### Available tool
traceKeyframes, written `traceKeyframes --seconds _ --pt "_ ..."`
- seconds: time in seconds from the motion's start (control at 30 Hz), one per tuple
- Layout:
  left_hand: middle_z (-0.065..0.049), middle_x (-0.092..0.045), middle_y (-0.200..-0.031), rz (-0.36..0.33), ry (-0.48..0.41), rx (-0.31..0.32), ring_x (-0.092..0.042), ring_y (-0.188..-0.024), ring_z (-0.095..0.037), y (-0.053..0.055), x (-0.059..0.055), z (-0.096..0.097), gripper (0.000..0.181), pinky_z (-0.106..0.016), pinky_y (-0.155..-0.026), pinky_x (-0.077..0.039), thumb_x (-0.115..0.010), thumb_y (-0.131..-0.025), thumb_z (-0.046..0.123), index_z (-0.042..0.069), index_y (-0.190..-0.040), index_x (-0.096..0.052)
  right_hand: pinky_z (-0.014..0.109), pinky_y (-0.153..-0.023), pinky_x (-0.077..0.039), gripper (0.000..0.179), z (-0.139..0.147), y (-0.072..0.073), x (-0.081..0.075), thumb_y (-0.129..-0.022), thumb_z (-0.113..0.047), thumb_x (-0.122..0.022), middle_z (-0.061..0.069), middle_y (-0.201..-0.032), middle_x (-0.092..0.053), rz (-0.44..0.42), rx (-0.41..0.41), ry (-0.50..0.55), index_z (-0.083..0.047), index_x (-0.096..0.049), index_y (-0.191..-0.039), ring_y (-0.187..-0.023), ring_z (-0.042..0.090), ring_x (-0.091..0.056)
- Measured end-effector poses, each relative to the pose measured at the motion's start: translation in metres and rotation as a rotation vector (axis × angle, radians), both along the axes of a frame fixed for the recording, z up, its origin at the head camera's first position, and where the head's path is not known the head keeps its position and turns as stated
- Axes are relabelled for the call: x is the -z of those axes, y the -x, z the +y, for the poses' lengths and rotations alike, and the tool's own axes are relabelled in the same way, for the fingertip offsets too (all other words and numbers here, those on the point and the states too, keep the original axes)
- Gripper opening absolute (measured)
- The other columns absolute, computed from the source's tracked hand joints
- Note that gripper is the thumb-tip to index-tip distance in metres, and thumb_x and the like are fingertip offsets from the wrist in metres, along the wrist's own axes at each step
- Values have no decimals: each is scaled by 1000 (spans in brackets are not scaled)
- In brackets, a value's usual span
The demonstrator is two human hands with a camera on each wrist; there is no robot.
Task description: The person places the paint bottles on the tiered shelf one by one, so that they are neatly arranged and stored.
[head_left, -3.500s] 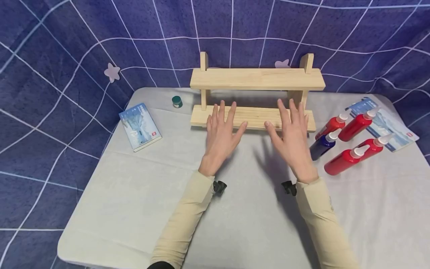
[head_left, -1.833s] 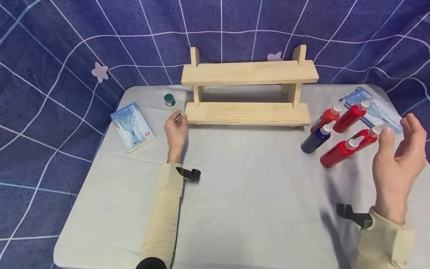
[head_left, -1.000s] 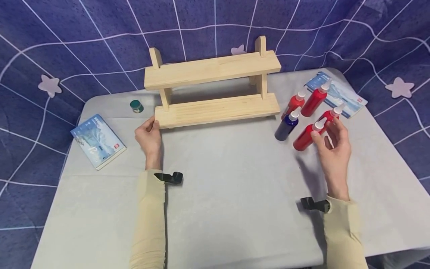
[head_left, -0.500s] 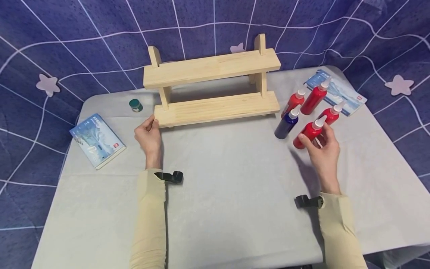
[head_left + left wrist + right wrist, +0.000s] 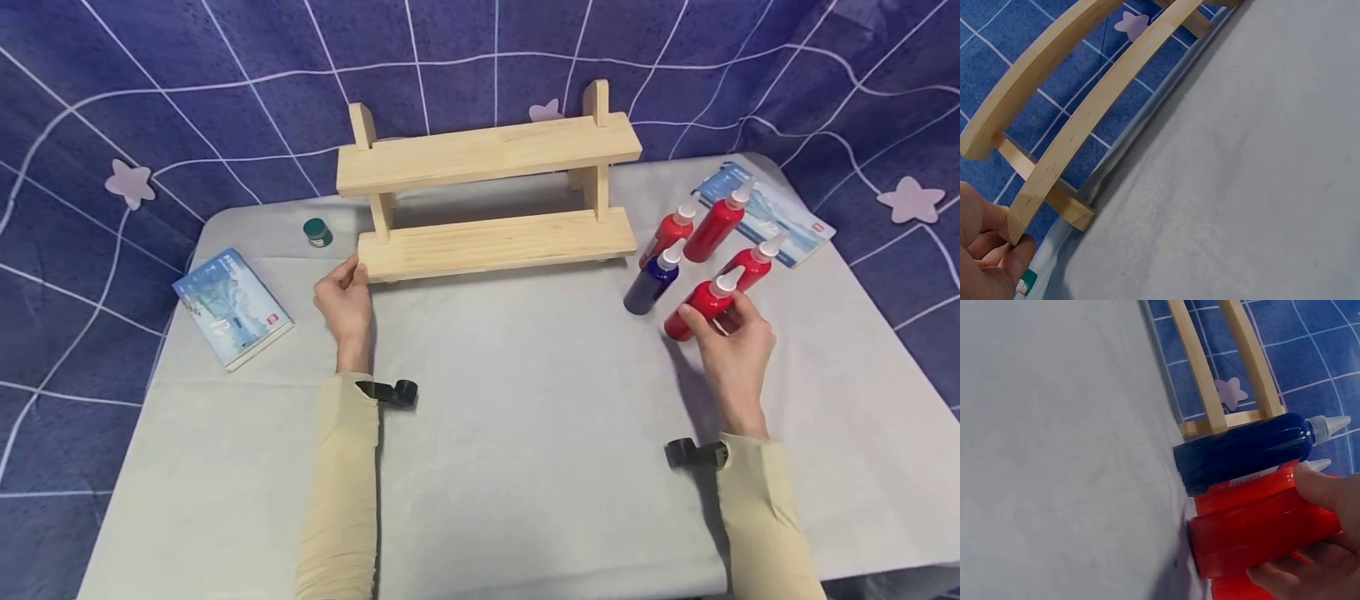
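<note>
A two-tier wooden shelf (image 5: 495, 242) stands at the back of the table. My left hand (image 5: 347, 304) pinches the left end of its lower board, thumb and fingers on either side of the wood (image 5: 1027, 209). On the right, my right hand (image 5: 738, 358) grips the front red squeeze bottle (image 5: 693, 315), which has a white nozzle cap. In the right wrist view this red bottle (image 5: 1254, 534) lies between thumb and fingers, its base close to the tablecloth. A dark blue bottle (image 5: 649, 287) stands just left of it, with several more red bottles (image 5: 716, 229) behind.
A small green-lidded jar (image 5: 318, 232) sits left of the shelf. One blue-covered book (image 5: 234, 308) lies at the left, another flat booklet (image 5: 787, 217) behind the bottles. A blue curtain (image 5: 450, 50) with white lines hangs along the table's back edge.
Both hands were spread over the shelf's lower board. The left moved to the board's left end and pinched it; the right went over to the bottles and took hold of the front red one.
</note>
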State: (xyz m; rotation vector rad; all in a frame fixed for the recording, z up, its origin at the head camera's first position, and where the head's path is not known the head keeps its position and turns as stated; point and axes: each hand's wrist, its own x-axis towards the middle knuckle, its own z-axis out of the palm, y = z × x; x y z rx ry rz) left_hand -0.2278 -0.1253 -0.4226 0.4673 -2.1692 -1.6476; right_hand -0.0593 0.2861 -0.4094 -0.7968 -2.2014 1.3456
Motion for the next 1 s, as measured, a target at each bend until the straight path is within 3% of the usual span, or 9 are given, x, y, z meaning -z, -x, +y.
traceKeyframes --seconds 0.13,0.3,0.7,1.0 --pt "-16 -68 -118 -3 17 7 -67 -107 -20 0 0 1 26 -21 -89 -55 -62 -94 6 2 -119 -70 6 -76 -50 37 -2 -7 -8 -83 -21 -79 -22 -87 -63 33 -4 -16 -10 -68 -117 -82 -9 -61" --pt "-14 -69 -118 -2 24 6 -68 -106 -19 1 2 0 26 -21 -88 -55 -62 -94 6 3 -119 -70 4 -72 -49 33 -9 -13 -21 -81 -15 -81 -29 -79 -62 79 -47 -28 -8 -70 -110 -77 -11 -62" --pt "-12 -69 -118 -30 37 5 -67 -107 -17 0 3 -4 26 -22 -89 -55 -62 -94 9 6 -120 -70 5 -74 -52 32 -34 -22 -43 -78 -8 -82 -22 -82 -67 122 -141 -1 -6 -72 -107 -77 -7 -66" --pt "-12 -69 -118 -29 60 13 -68 -105 -17 0 3 -4 26 -22 -87 -56 -62 -95 11 7 -120 -69 8 -76 -53 33 -55 -14 -51 -79 -10 -82 -16 -88 -70 126 -228 -40 -3 -70 -109 -79 -6 -66"
